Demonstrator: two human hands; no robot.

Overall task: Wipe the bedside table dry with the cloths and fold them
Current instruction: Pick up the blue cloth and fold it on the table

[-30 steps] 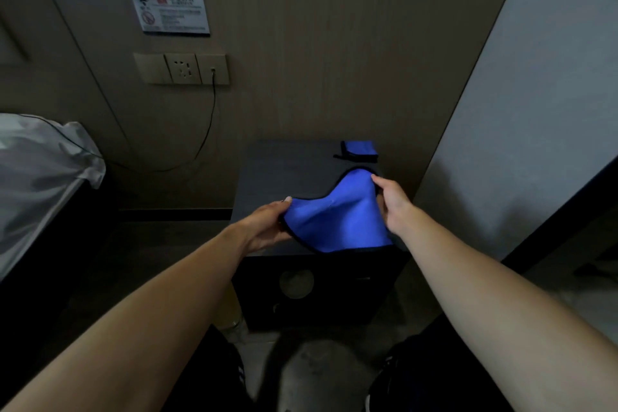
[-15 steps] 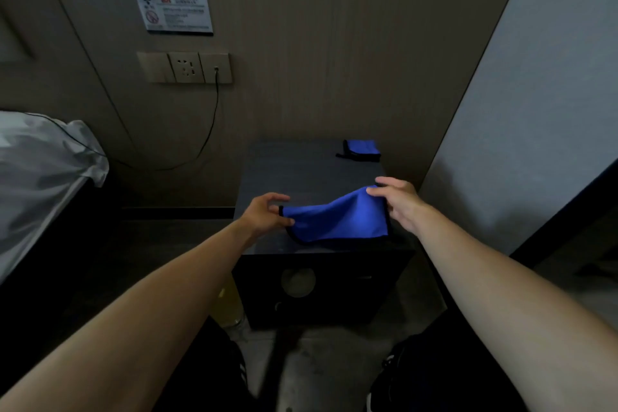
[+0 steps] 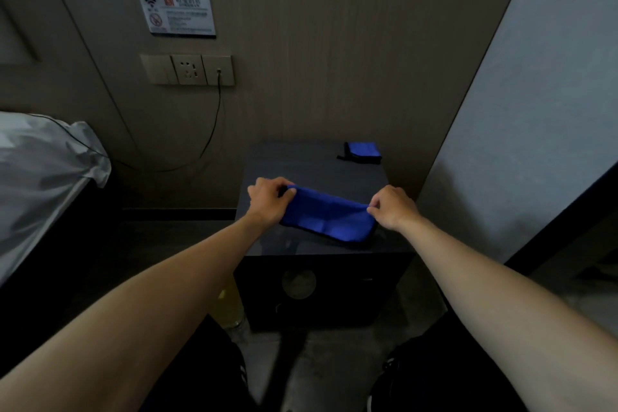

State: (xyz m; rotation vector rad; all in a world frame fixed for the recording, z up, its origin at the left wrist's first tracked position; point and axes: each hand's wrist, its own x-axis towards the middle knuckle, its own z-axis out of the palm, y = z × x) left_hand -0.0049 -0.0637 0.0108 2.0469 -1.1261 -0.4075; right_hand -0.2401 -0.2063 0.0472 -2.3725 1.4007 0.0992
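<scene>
**Blue cloth folded on the bedside table, both hands on its ends**

Where the two bare forearms reach in from the bottom of the view, a bottle (image 3: pixel 230 311) of yellowish liquid stands on the floor between them, just beside the table's left front corner. Dark bedside table (image 3: pixel 317 174); round mark on its front face.

Blue cloth (image 3: pixel 329 217) lies on the tabletop near the front edge, doubled over into a long band. Left hand (image 3: pixel 269 196) pinches its left end, fingers curled over the fabric. Right hand (image 3: pixel 393 207) pinches the right end between thumb and fingertips.

Second cloth (image 3: pixel 363 152), blue with dark trim, sits folded small at the table's back right corner, well apart from the hands.

Left side: bed (image 3: pixel 43 170) with pale sheet. Back wall: socket panel (image 3: pixel 187 69), a black cable (image 3: pixel 214 130) hanging from it. Above, a small sign (image 3: pixel 177 14), probably a wifi notice; text too small to read.
</scene>
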